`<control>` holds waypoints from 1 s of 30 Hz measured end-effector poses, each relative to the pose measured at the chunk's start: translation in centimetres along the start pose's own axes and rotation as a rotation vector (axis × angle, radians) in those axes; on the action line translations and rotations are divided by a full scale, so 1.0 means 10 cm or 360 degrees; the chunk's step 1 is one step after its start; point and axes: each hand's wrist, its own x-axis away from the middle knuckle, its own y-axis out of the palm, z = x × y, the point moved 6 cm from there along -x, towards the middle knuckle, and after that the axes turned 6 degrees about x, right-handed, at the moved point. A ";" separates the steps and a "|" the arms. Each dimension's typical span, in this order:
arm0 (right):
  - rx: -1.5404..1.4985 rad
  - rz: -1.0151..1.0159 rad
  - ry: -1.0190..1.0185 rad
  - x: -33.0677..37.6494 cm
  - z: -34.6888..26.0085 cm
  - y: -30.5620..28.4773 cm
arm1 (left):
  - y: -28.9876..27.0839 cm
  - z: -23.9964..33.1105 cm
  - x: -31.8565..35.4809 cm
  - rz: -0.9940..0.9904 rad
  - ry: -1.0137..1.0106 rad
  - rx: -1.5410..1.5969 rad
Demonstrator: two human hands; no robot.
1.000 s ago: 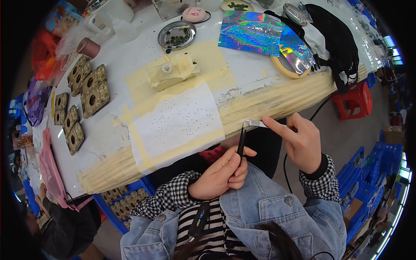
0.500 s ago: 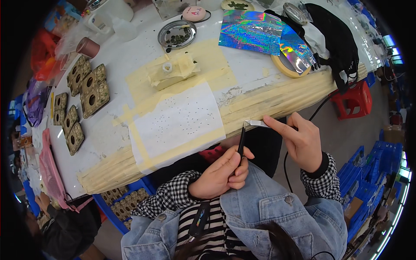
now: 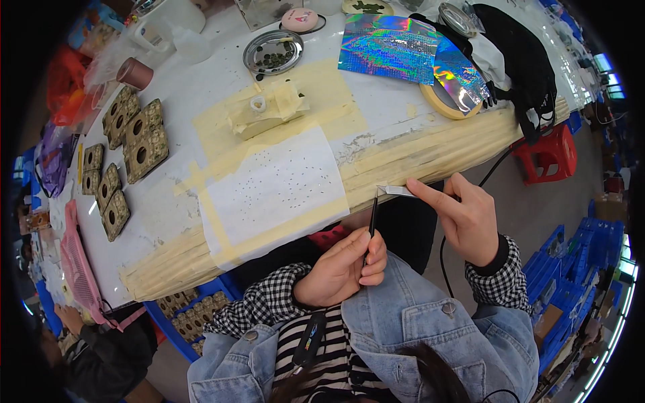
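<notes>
My left hand [image 3: 344,267] is closed around a slim black pointed tool [image 3: 373,221], which looks like tweezers and stands nearly upright at the table's front edge. My right hand [image 3: 467,218] holds a flat silver knife blade [image 3: 398,191], with the index finger stretched along it. The blade's slanted end meets the tip of the black tool; anything tiny between them is too small to make out. Left of both hands, a white paper sheet [image 3: 275,191] scattered with many tiny dark and shiny specks lies taped to the table.
Behind the sheet stands a tape-wrapped block [image 3: 269,111] with a white ring on it. Camouflage-patterned pieces with holes [image 3: 146,144] lie at left. A metal dish [image 3: 273,54], holographic sheets [image 3: 390,50] and a tape roll [image 3: 453,104] sit farther back. A red stool [image 3: 547,158] stands at right.
The fingers of my left hand have curled in closer around the black tool, which has tilted slightly more upright. My right hand and the blade have hardly moved.
</notes>
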 end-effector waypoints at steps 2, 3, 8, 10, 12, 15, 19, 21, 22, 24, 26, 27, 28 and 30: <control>-0.0034 0.0006 0.0019 0.03 0.03 0.01 | 0.02 0.00 -0.01 0.0026 -0.0033 0.0074; -0.0028 0.0002 -0.0006 0.03 0.02 0.01 | 0.01 0.00 -0.01 0.0032 -0.0062 0.0053; 0.0107 0.0031 -0.0049 0.00 -0.03 -0.01 | -0.03 -0.03 -0.05 0.0076 -0.0188 -0.0061; 0.0041 0.0023 -0.0021 0.00 0.00 0.01 | -0.06 -0.04 -0.07 0.0034 -0.0219 -0.0061; -0.0017 0.0018 0.0009 0.01 0.03 0.01 | -0.05 -0.04 -0.07 0.0017 -0.0232 -0.0065; -0.0074 0.0015 0.0019 0.01 0.06 -0.01 | 0.00 -0.02 -0.08 0.0059 -0.0209 -0.0055; -0.0077 -0.0005 -0.0060 0.00 0.01 0.00 | 0.01 0.00 -0.08 0.0089 -0.0165 -0.0017; -0.0063 -0.0008 -0.0078 -0.01 0.00 0.01 | 0.01 0.00 -0.08 0.0055 -0.0162 -0.0010; -0.0054 -0.0003 -0.0077 -0.02 -0.01 0.02 | 0.01 0.00 -0.08 0.0040 -0.0162 -0.0004; -0.0029 0.0011 -0.0062 -0.03 -0.01 0.03 | 0.02 0.01 -0.08 0.0024 -0.0142 -0.0018; 0.0002 0.0028 -0.0032 -0.04 -0.01 0.03 | 0.04 0.02 -0.09 0.0020 -0.0101 -0.0057; -0.0018 0.0020 -0.0035 -0.04 -0.01 0.03 | 0.04 0.03 -0.10 0.0040 -0.0067 -0.0084; -0.0038 0.0012 -0.0038 -0.04 0.00 0.03 | 0.04 0.03 -0.11 0.0061 -0.0034 -0.0110; -0.0037 -0.0014 -0.0066 -0.04 0.00 0.03 | 0.04 0.04 -0.12 0.0075 -0.0012 -0.0123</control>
